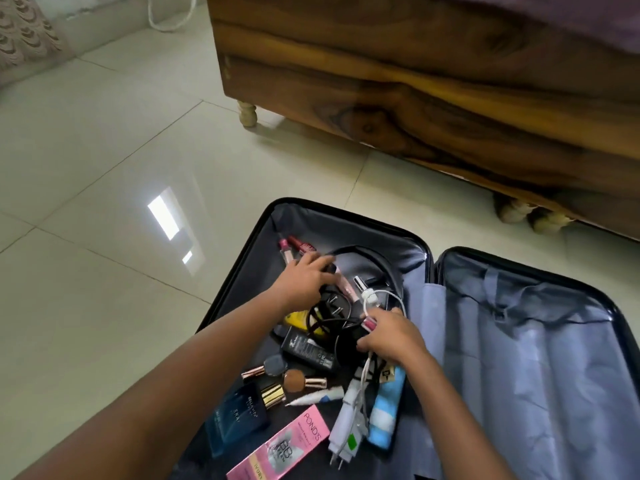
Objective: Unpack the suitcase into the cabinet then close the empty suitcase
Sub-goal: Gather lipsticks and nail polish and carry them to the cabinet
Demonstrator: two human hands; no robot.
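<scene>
A black suitcase (pixel 349 216) lies open on the tiled floor, grey lining showing in both halves. Its left half holds small items: a black cable with a plug (pixel 334 311), a white charger cable (pixel 372 299), a pink box (pixel 280 441), a blue perfume bottle (pixel 235 422), a black tube (pixel 308 351) and a blue-and-white striped cloth (pixel 386 410). My left hand (pixel 304 278) reaches in with fingers curled over a dark item at the top of the pile. My right hand (pixel 391 336) grips the tangle of black and white cables. The right half (pixel 526 358) shows only lining.
A wooden bed frame (pixel 415 84) on short turned legs (pixel 247 114) stands just beyond the suitcase. Pale glossy tiles (pixel 104 202) stretch to the left. A patterned fabric (pixel 24 36) and a white cord (pixel 169 15) lie at the far top left.
</scene>
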